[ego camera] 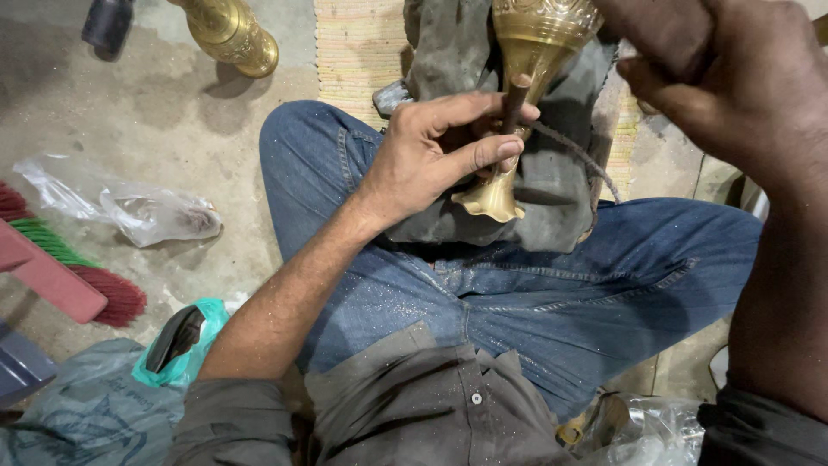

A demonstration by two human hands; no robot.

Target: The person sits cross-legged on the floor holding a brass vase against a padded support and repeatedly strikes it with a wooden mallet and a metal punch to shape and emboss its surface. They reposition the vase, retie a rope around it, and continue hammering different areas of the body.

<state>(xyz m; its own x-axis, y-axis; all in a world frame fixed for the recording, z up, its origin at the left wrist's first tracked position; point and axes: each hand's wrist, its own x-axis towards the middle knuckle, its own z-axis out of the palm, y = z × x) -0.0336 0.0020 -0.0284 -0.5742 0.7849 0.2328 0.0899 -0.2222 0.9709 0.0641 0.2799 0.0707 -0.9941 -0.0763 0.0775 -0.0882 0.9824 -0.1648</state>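
Left hand (431, 151) fingers curl around a short brown stick (515, 102), pressing it against the brass vase (526, 52) lying on a grey cloth (535, 198) across the lap. Right hand (733, 78) fingers are closed, pinching a cord (578, 157).

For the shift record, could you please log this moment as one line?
left hand: grips wooden stick | right hand: closed, contents unclear | brass vase: on grey cloth, lap

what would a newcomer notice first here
The shiny brass vase at top centre, resting on a grey cloth over the lap. The left hand pinches a brown stick against its stem; the right hand looms top right. A second brass piece stands top left.
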